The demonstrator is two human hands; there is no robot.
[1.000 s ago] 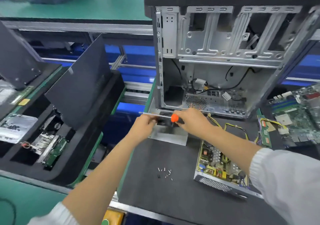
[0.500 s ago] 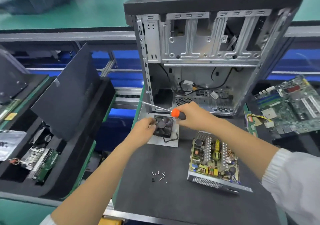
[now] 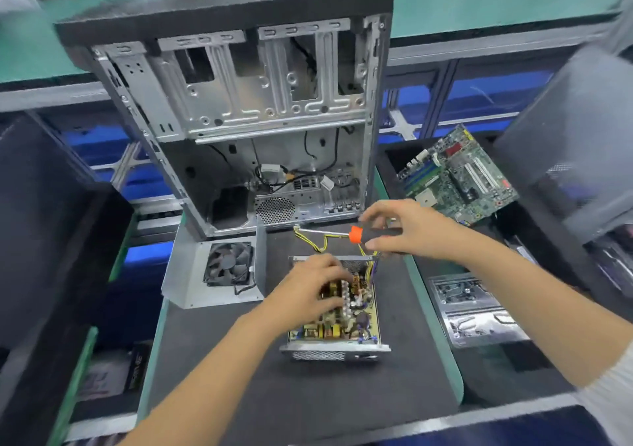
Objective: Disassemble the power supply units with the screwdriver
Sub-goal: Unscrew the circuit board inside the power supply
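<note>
An emptied computer case [image 3: 246,109] stands at 12 o'clock on the dark tabletop [image 3: 394,387]. The opened power supply unit [image 3: 346,322] lies at center; the left hand [image 3: 308,291] presses curled fingers on its board. At 2 o'clock, the right hand [image 3: 411,229] grips the orange-collared screwdriver [image 3: 356,233].

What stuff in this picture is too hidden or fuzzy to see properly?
Head view only:
- Power supply: the left hand covers part of its board.
- Screwdriver: the right hand hides most of the handle; the tip is too small to tell.
- Right bin: blurred.
- Right sleeve: cut off by the edge.
</note>
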